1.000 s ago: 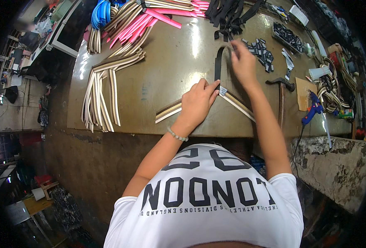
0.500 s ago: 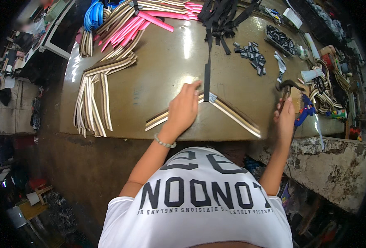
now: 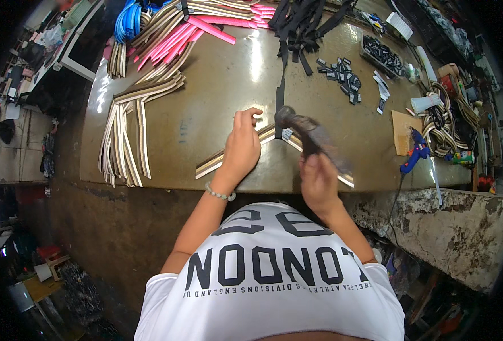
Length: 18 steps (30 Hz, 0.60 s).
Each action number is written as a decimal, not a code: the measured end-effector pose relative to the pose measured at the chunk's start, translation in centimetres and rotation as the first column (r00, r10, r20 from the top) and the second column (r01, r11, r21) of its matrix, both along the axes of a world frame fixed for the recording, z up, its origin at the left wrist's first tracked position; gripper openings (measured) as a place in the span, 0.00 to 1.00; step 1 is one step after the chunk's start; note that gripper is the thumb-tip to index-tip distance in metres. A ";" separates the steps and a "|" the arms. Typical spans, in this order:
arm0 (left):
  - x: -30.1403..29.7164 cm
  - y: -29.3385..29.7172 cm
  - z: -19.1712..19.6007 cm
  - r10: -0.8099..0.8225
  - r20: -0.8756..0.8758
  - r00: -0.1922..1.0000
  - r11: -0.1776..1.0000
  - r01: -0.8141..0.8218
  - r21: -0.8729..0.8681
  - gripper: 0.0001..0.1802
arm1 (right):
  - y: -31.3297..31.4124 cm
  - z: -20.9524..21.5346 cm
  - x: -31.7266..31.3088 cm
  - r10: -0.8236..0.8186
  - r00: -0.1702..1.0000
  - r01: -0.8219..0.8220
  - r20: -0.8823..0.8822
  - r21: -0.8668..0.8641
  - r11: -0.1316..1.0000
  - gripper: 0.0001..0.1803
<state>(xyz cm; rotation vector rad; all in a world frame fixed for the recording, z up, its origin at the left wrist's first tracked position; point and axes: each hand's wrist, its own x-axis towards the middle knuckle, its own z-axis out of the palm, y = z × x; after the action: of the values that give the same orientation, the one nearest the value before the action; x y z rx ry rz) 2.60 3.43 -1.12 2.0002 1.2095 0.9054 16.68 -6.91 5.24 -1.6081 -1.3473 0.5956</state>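
Shallow black tray [image 3: 383, 52] at far right of table [image 3: 217, 113], filled with small dark buckles; loose dark buckles [image 3: 342, 77] scattered beside it. Table top worn, glossy brown, front edge curved. Left hand [image 3: 241, 146] flat, fingers spread, pressing striped beige-and-dark webbing strap [image 3: 217, 163] near front edge. Right hand [image 3: 318, 181] fisted around handle of hammer [image 3: 305, 132], dark rounded head hovering over strap join. Black strap [image 3: 280, 99] runs away from join. Pink strips [image 3: 197, 31] piled far left. Blue glue gun [image 3: 413, 154] right.
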 end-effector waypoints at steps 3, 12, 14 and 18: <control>0.0 -0.3 0.3 -0.044 -0.029 0.999 0.999 0.043 -0.024 0.14 | 0.1 -0.8 0.1 0.029 0.986 0.039 0.165 -0.392 0.919 0.20; 3.3 -2.0 0.6 0.110 -0.334 0.936 0.966 -0.022 0.256 0.20 | -2.7 -1.8 10.7 -0.498 0.809 0.550 0.311 -0.104 0.829 0.28; 3.7 -1.9 0.3 0.124 -0.333 0.935 0.959 -0.026 0.283 0.17 | -3.4 -2.0 12.9 -0.582 0.678 0.680 0.450 -0.083 0.728 0.28; 2.7 -1.6 0.7 0.066 -0.201 0.977 0.989 -0.037 0.144 0.11 | -4.9 -3.6 15.7 -0.609 0.581 0.752 0.539 -0.070 0.656 0.28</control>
<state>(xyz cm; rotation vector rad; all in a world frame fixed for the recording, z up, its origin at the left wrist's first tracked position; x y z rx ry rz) 5.35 1.88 -0.44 2.2277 1.3486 0.8449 32.34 -11.76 1.61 -2.4593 -0.8171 -0.1208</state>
